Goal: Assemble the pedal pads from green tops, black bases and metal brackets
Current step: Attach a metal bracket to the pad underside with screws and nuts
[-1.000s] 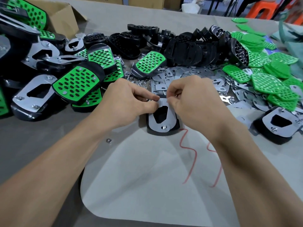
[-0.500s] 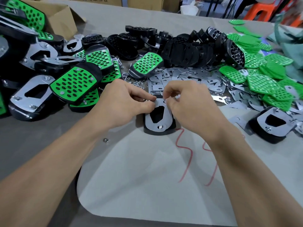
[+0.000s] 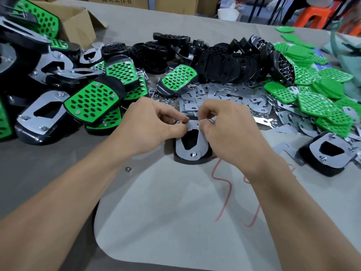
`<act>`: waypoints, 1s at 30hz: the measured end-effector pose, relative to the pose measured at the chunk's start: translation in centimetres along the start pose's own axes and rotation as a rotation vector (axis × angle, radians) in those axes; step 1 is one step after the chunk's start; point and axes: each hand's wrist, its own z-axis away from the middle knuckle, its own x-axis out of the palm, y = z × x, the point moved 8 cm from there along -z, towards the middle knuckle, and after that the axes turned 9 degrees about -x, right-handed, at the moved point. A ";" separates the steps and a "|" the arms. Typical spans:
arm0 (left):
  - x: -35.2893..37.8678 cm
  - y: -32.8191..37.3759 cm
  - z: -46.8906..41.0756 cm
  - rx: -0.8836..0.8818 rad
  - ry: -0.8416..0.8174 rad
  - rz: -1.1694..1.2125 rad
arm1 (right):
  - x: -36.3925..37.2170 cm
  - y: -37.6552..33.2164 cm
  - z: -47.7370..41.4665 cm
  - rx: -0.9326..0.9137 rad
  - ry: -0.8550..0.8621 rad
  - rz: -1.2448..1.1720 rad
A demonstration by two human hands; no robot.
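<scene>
A pedal pad [image 3: 192, 160] lies face down at the table's middle, its black base under a metal bracket [image 3: 201, 146] with one screw showing at the near end. My left hand [image 3: 148, 126] pinches a small nut at the bracket's far left corner. My right hand [image 3: 228, 126] pinches another small nut at the far right corner. Both hands' fingers are curled and cover the bracket's far end. Loose metal brackets [image 3: 224, 94] lie just beyond. Green tops [image 3: 316, 102] are piled at the right, black bases [image 3: 220, 61] at the back.
Finished pads [image 3: 93, 100] are heaped at the left beside a cardboard box [image 3: 78, 26]. Another face-down pad [image 3: 328, 153] lies at the right. A loose nut [image 3: 128, 169] sits on the grey cloth near my left forearm. A pale sheet [image 3: 175, 222] with red marks covers the near table.
Both hands stay at the bracket's far end with only small finger shifts. The camera has tilted slightly, so the scene sits a little lower and left.
</scene>
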 end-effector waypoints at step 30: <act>0.1 -0.5 -0.3 -0.013 0.014 -0.061 | 0.1 -0.3 0.2 -0.045 -0.008 0.050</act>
